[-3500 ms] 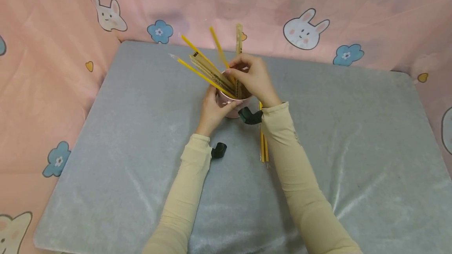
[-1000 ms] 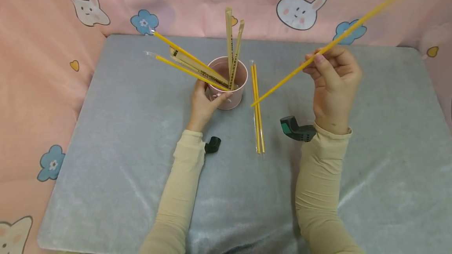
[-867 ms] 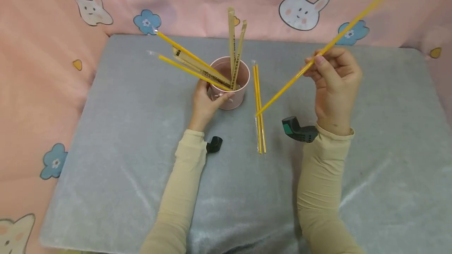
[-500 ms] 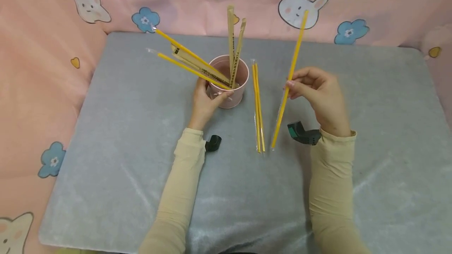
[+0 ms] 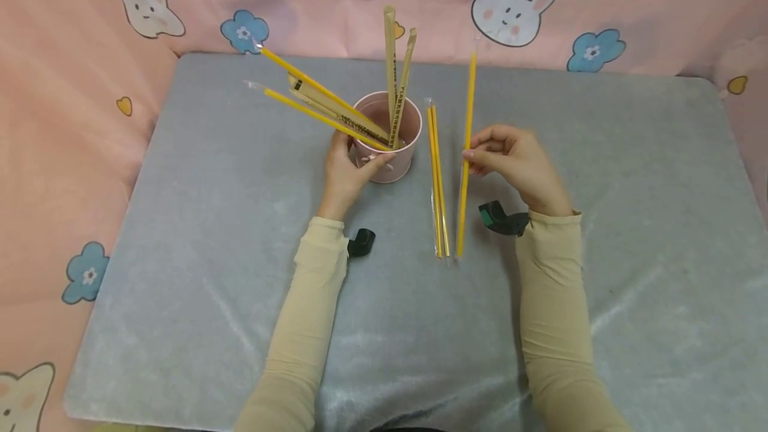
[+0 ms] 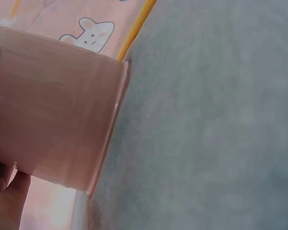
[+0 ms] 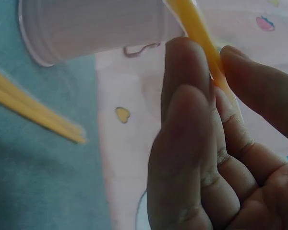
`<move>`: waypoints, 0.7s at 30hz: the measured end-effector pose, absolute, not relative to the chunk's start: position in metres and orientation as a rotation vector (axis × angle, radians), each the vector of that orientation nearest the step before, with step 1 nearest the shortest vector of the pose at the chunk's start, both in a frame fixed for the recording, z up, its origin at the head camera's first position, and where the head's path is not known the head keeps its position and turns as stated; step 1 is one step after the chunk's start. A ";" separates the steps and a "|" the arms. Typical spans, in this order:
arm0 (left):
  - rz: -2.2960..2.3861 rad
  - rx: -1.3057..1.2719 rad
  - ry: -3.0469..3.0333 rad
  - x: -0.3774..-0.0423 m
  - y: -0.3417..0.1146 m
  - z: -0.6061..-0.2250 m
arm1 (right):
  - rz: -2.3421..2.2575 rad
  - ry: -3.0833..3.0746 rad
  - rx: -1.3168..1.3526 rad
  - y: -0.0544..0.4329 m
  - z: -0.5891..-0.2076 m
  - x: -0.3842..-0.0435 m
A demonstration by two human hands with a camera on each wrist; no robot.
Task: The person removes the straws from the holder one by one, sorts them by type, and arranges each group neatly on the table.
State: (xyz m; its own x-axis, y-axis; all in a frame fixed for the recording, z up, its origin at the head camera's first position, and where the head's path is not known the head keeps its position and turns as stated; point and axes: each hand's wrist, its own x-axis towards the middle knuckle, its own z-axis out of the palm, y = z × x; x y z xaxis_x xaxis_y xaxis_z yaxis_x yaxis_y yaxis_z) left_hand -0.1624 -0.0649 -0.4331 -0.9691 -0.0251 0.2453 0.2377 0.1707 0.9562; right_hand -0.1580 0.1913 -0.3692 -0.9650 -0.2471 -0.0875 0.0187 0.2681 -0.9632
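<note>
My right hand (image 5: 516,165) pinches one yellow straw (image 5: 465,152) between thumb and fingertips (image 7: 192,76), the grip closed on it a little above mid-length. The straw stands nearly upright along the line of the grip: its lower end comes down to the grey mat (image 5: 198,232) below and toward me from the pinch, its upper end rises past the fingers toward the pink bunny cloth (image 5: 516,5). In the right wrist view the straw runs between the index fingertip and the thumb, blurred.

Just left of the pinched straw, two wrapped yellow straws (image 5: 438,179) lie flat on the mat, side by side, close to its lower end; I cannot tell whether they touch it.

My left hand (image 5: 348,172) grips the pink cup (image 5: 390,152), fingers curled round the near wall, thumb on the front. The cup stands upright on the mat, further left of the two lying straws. The left wrist view shows the cup wall (image 6: 53,115) filling the frame beside the palm.

Inside the cup: yellow straws (image 5: 312,95) leaning out to the left of that grip, and paper-wrapped sticks (image 5: 393,65) standing close to upright.

Black wrist cameras sit under each wrist, left (image 5: 361,243) and right (image 5: 501,217).
</note>
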 end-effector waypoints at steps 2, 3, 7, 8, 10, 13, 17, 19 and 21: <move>-1.890 -0.206 -2.238 -0.162 -0.065 -0.433 | -1.744 2.301 -0.175 0.192 -0.375 -0.162; -1.888 -0.208 -2.236 -0.162 -0.065 -0.432 | -1.732 2.289 -0.163 0.193 -0.378 -0.163; -1.878 -0.219 -2.229 -0.162 -0.064 -0.431 | -1.698 2.233 -0.137 0.194 -0.389 -0.169; -1.874 -0.219 -2.230 -0.162 -0.064 -0.431 | -1.695 2.222 -0.139 0.195 -0.392 -0.171; -1.870 -0.216 -2.237 -0.162 -0.064 -0.431 | -1.695 2.197 -0.134 0.195 -0.397 -0.172; -1.867 -0.211 -2.247 -0.162 -0.065 -0.431 | -1.714 2.158 -0.125 0.197 -0.404 -0.175; -1.869 -0.220 -2.244 -0.162 -0.065 -0.431 | -1.730 2.124 -0.116 0.198 -0.411 -0.176; -1.873 -0.224 -2.239 -0.162 -0.065 -0.431 | -1.721 2.128 -0.108 0.197 -0.413 -0.177; -1.875 -0.225 -2.233 -0.162 -0.065 -0.431 | -1.715 2.125 -0.103 0.197 -0.415 -0.177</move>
State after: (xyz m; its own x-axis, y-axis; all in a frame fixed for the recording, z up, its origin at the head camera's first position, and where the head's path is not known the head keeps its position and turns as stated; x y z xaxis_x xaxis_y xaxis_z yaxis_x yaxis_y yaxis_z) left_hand -0.1620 -0.0647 -0.4308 -0.9647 -0.0220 0.2624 0.2546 0.1759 0.9509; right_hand -0.1771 0.1965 -0.4154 -0.9149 -0.3056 -0.2639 0.1935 0.2418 -0.9508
